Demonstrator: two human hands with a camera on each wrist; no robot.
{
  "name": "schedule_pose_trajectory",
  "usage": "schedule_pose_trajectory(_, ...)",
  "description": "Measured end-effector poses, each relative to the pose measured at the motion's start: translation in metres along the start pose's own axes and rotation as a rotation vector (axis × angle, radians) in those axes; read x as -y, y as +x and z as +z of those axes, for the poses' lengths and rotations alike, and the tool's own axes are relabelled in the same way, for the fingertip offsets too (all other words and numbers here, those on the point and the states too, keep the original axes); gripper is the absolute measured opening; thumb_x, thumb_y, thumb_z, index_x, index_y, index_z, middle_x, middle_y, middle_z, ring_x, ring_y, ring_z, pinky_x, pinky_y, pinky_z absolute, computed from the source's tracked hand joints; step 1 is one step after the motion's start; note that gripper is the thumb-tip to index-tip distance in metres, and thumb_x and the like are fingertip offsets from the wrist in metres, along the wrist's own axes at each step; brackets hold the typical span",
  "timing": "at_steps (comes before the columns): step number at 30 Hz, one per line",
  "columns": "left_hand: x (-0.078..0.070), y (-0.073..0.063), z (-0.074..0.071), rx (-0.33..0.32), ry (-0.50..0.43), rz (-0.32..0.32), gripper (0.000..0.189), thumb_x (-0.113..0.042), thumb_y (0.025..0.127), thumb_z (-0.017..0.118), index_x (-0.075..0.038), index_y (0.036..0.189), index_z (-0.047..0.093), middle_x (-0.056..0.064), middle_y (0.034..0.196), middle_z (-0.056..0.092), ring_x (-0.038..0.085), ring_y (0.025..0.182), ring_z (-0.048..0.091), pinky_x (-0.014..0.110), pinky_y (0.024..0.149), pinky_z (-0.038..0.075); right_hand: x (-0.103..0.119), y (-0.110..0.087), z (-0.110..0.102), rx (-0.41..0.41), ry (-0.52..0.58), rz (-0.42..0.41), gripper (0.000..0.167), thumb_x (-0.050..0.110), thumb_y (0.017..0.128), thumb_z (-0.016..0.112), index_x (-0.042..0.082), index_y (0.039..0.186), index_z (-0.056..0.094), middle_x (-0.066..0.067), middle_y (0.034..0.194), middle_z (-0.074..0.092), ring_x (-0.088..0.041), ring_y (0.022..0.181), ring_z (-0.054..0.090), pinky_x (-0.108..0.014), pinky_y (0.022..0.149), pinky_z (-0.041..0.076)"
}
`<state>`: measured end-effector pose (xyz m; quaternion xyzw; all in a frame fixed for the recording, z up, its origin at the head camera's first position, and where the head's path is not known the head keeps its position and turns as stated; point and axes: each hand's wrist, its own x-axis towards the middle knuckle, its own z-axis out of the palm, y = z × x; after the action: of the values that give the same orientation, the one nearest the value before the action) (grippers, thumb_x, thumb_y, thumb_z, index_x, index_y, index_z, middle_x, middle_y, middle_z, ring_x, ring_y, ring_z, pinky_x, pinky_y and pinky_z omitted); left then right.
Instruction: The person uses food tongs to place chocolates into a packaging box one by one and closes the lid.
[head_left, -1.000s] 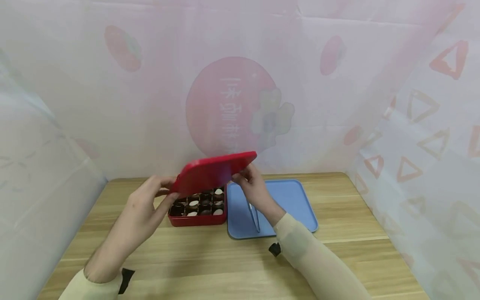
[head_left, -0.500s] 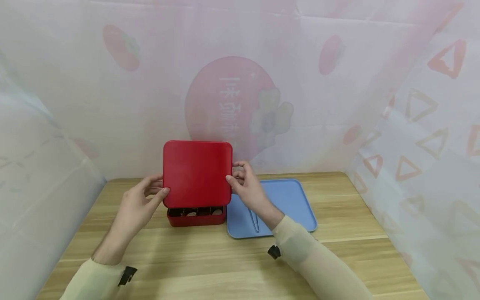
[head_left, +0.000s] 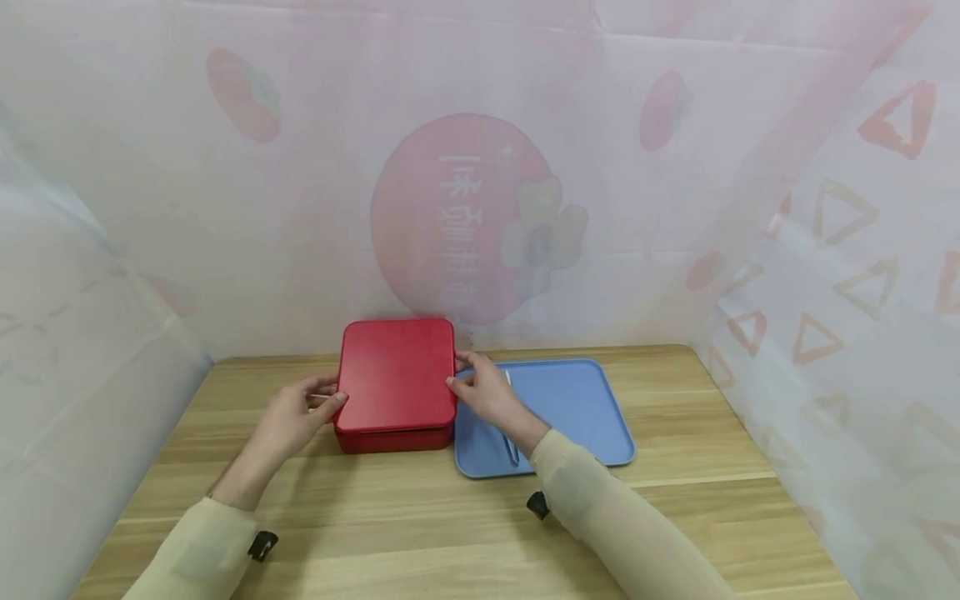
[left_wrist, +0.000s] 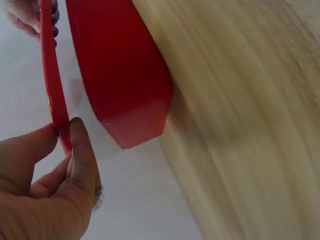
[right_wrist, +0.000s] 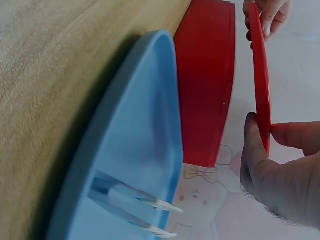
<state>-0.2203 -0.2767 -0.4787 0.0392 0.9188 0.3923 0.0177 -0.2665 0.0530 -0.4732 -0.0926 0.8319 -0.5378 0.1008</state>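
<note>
Both hands pinching red lid (head_left: pixel 396 373) just above red box (head_left: pixel 395 437), tweezers (head_left: pixel 511 447) in blue tray (head_left: pixel 581 408)

One red box (head_left: pixel 393 437), one red lid (head_left: pixel 395 373), one blue tray (head_left: pixel 577 400), one pair of tweezers (head_left: pixel 511 446), two hands.
</note>
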Motion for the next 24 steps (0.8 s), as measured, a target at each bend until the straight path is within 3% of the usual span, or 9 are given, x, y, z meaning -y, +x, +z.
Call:
schedule_pose_trajectory(4, 0.007, 0.006, 0.004, 0.026, 0.008, -0.038, 0.059, -0.031, 0.121, 0.068, 0.007, 0.166, 0.060, 0.030, 0.147, 0.076, 0.044, 0.130, 0.079, 0.045, 0.097, 0.069, -0.004, 0.004, 0.003, -0.001, -0.070, 0.003, 0.063, 0.011, 0.116, 0.074, -0.004, 0.173, 0.052, -0.023, 0.152, 0.066, -0.035, 0.127, 0.083, -0.039, 0.096, 0.072)
schedule_pose_trajectory(8, 0.013, 0.011, 0.006, 0.044, 0.012, -0.069, 0.061, -0.034, 0.122, 0.066, 0.006, 0.168, 0.058, 0.030, 0.150, 0.073, 0.045, 0.133, 0.077, 0.054, 0.105, 0.068, -0.016, 0.015, 0.006, 0.026, -0.111, 0.005, 0.065, 0.013, 0.113, 0.078, -0.006, 0.171, 0.054, -0.025, 0.151, 0.066, -0.033, 0.123, 0.083, -0.037, 0.094, 0.072)
schedule_pose_trajectory(15, 0.016, 0.015, 0.009, 0.069, 0.022, -0.091, 0.062, -0.035, 0.123, 0.064, 0.007, 0.168, 0.057, 0.029, 0.149, 0.072, 0.047, 0.136, 0.075, 0.057, 0.108, 0.067, -0.078, 0.060, 0.020, 0.011, -0.286, -0.032, 0.064, 0.030, 0.111, 0.081, 0.000, 0.165, 0.064, -0.015, 0.135, 0.070, -0.015, 0.102, 0.077, -0.029, 0.077, 0.066)
schedule_pose_trajectory(17, 0.017, 0.015, 0.009, 0.076, 0.027, -0.099, 0.062, -0.035, 0.123, 0.064, 0.007, 0.168, 0.057, 0.029, 0.149, 0.073, 0.047, 0.136, 0.075, 0.057, 0.109, 0.067, -0.073, 0.056, 0.020, 0.024, -0.306, -0.028, 0.063, 0.031, 0.111, 0.081, 0.001, 0.163, 0.066, -0.016, 0.135, 0.070, -0.017, 0.102, 0.075, -0.030, 0.077, 0.066)
schedule_pose_trajectory(24, 0.016, 0.014, 0.008, 0.091, 0.059, -0.119, 0.063, -0.036, 0.121, 0.066, 0.008, 0.166, 0.059, 0.032, 0.151, 0.073, 0.047, 0.132, 0.075, 0.059, 0.107, 0.066, -0.019, 0.012, 0.007, 0.105, -0.282, 0.025, 0.071, 0.024, 0.114, 0.078, -0.008, 0.172, 0.053, -0.027, 0.152, 0.065, -0.029, 0.118, 0.076, -0.037, 0.090, 0.070)
